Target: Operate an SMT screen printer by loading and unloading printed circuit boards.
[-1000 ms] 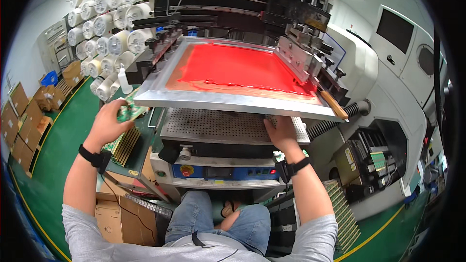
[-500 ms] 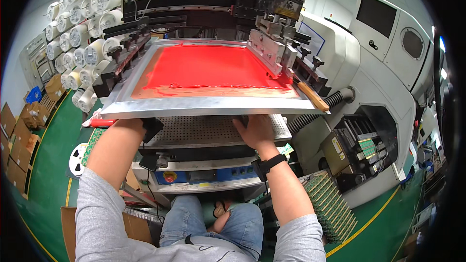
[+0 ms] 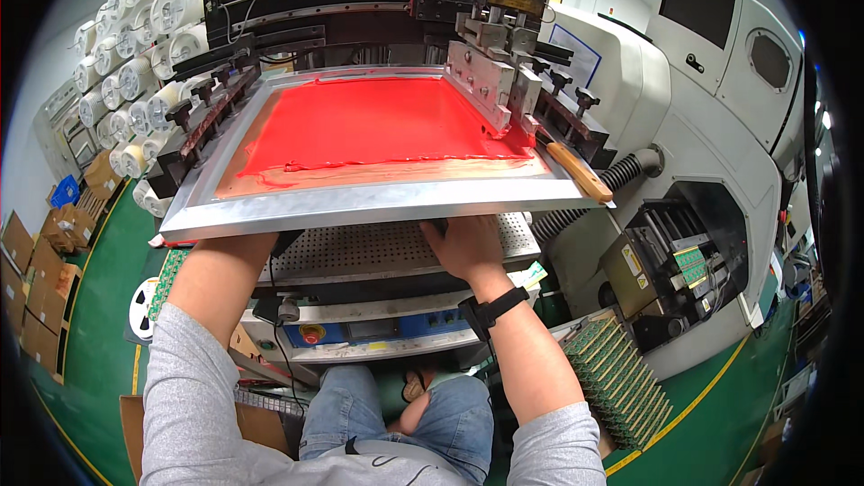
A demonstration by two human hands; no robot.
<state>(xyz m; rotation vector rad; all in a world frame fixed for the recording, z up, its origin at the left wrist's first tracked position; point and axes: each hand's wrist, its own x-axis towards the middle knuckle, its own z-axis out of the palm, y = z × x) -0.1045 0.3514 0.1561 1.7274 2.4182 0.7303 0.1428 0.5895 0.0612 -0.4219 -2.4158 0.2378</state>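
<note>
A screen-printing frame [image 3: 387,202] of bare metal lies across the printer, its mesh covered with bright red ink [image 3: 355,126]. Under its front bar sits a perforated metal table [image 3: 360,254]. My right hand [image 3: 472,247] reaches in beneath the bar over this table, thumb spread; its other fingertips are hidden. My left hand [image 3: 259,241] goes under the frame's left part, so only the wrist end shows and its fingers are out of sight. A metal squeegee holder [image 3: 477,90] rests over the ink's right side. A wooden-handled spatula [image 3: 579,173] lies on the frame's right edge.
Below the table is a blue control panel [image 3: 360,331] with a red button [image 3: 311,334]. A rack of green circuit boards [image 3: 621,382] stands at lower right, beside a large white machine [image 3: 720,117]. Ribbed hose [image 3: 621,175] runs between them. White reels [image 3: 144,72] fill the left back.
My view has shifted slightly, and the frame now appears lower at its left front corner. My left hand is further under the frame; my right hand has edged left.
</note>
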